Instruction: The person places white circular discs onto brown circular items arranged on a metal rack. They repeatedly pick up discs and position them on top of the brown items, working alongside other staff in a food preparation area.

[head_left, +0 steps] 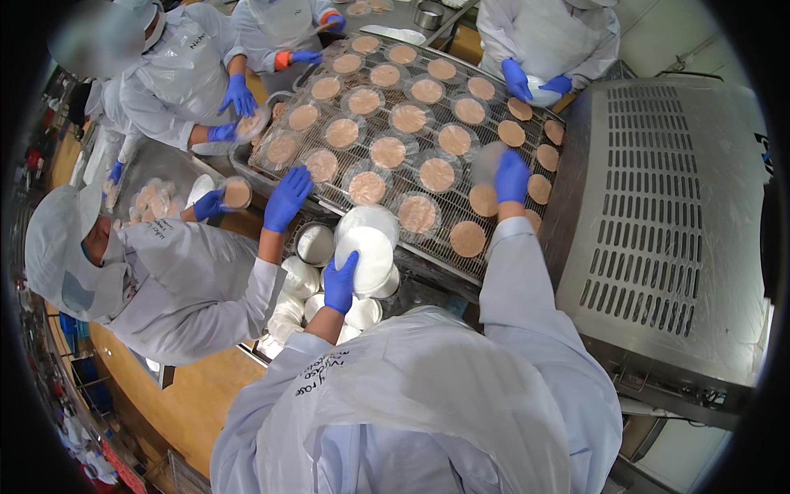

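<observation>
Left hand (340, 282) clamps a stack of white lids (367, 247); right hand (511, 176) stretches out, pinching a clear lid (487, 161) above the wire belt (494, 247) — brown patties (467, 239) in rows.

- My right hand (511, 176) smears into a blur, and so does the clear lid (487, 161) at its fingertips; I cannot tell how it is gripped.
- My left hand (340, 282) covers the near edge of the white lid stack (368, 244).
- My apron (428, 395) hides the conveyor's (494, 263) nearest edge.
- A co-worker's face (95, 41) at upper left is blurred out.
</observation>
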Action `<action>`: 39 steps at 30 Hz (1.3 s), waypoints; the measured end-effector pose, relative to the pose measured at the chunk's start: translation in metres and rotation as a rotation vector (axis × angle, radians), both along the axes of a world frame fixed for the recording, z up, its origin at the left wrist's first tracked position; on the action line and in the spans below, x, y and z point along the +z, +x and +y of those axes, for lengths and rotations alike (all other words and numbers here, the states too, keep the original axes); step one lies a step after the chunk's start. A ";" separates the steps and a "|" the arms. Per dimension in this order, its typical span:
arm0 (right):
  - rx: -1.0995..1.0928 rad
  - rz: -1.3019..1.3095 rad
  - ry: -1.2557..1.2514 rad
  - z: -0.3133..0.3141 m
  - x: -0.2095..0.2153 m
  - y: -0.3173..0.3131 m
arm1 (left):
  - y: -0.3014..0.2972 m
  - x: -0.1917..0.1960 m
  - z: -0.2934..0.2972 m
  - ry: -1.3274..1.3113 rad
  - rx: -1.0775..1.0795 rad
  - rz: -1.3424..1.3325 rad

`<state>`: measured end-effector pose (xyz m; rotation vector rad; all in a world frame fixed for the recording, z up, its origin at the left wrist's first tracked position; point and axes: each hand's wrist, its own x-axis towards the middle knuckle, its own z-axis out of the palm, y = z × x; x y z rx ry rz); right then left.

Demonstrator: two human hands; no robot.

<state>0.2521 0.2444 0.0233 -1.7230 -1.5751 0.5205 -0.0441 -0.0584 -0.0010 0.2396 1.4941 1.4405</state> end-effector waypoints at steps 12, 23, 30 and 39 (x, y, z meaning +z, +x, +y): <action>0.400 -0.117 -0.094 -0.024 -0.084 -0.079 | -0.030 -0.036 0.093 -0.029 -0.215 0.015; 0.577 0.043 -0.237 -0.056 -0.040 -0.092 | 0.007 -0.031 0.074 -0.055 -0.141 -0.006; 0.825 -0.319 0.115 -0.116 -0.081 -0.086 | -0.008 -0.047 0.050 -0.016 -0.093 -0.100; 0.618 0.287 -0.540 -0.164 0.004 -0.058 | 0.049 -0.058 0.062 0.026 -0.192 -0.044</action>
